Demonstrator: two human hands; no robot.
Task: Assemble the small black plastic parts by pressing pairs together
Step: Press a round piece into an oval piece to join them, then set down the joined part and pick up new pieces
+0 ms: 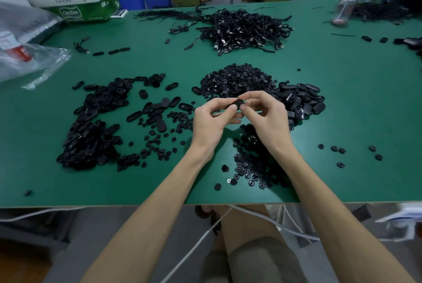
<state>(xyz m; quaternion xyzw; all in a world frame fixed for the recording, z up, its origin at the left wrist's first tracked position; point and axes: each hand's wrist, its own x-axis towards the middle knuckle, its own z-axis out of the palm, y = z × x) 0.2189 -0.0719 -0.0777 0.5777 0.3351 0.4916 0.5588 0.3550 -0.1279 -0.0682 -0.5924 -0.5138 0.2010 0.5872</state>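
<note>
Above the table (342,100), between the part piles, the left hand (211,120) and right hand (266,115) both pinch one black part (236,103) at its ends; it is probably light, stiff and smooth, so grip the rim.

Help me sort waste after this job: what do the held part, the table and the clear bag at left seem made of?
Part: probably moulded plastic, matt black with a faint sheen. Table: matt green sheet, perhaps laminate or rubber mat, over a pale board showing at the near edge. Bag: thin clear plastic film, crinkled and glossy.
</note>
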